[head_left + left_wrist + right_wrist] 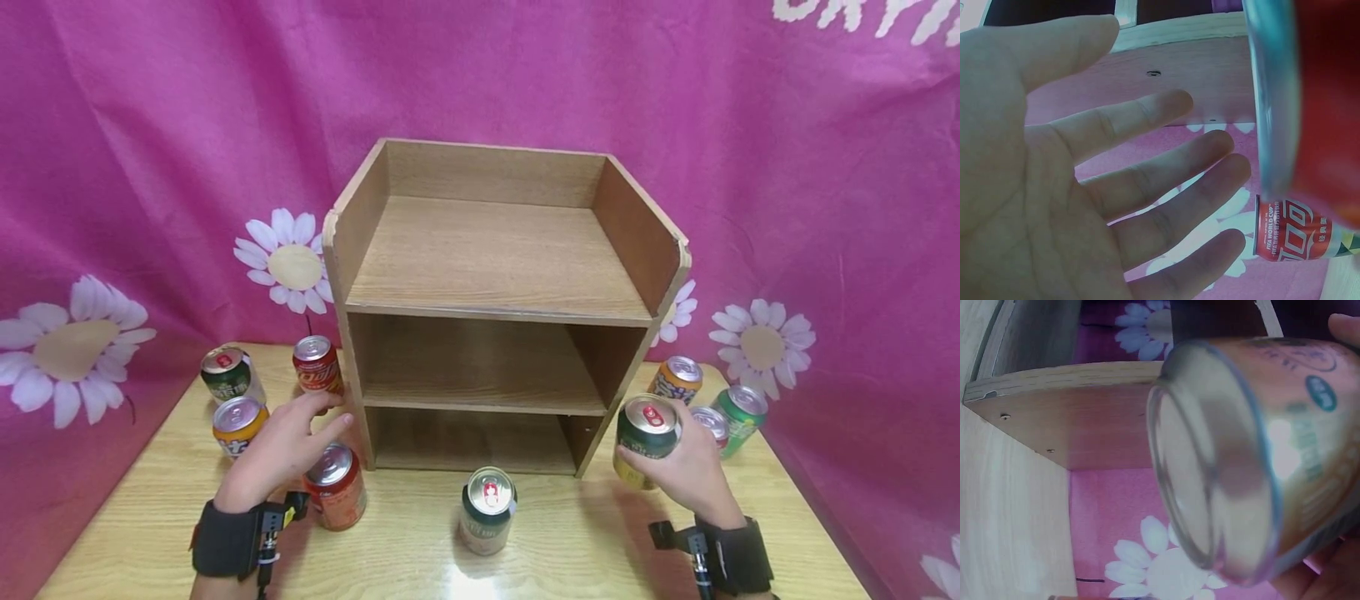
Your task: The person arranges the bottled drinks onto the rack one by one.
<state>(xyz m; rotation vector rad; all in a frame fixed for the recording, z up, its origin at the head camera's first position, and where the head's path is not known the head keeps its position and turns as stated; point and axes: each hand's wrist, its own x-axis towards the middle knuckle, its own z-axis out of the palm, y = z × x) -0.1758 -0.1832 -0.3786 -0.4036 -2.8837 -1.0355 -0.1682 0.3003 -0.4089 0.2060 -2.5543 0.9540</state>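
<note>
My right hand (686, 462) grips a green-and-gold can (647, 429) beside the right side of the wooden shelf (495, 254). The can's silver base shows in the right wrist view, lifted with its bottom toward the camera. At the left, my left hand (288, 446) reaches with spread, extended fingers and holds nothing. A red can (318, 367) stands just beyond its fingertips, and another red can (337, 492) is below the thumb, close to the shelf's left front corner. Between the arms, a dark green can (487, 512) stands upright in front of the shelf.
At the far left stand a green can (228, 379) and an orange can (238, 425). Behind my right hand are an orange can (675, 383), a green can (742, 417) and a partly hidden can (712, 423). A pink flowered cloth (495, 75) hangs behind the table (405, 558).
</note>
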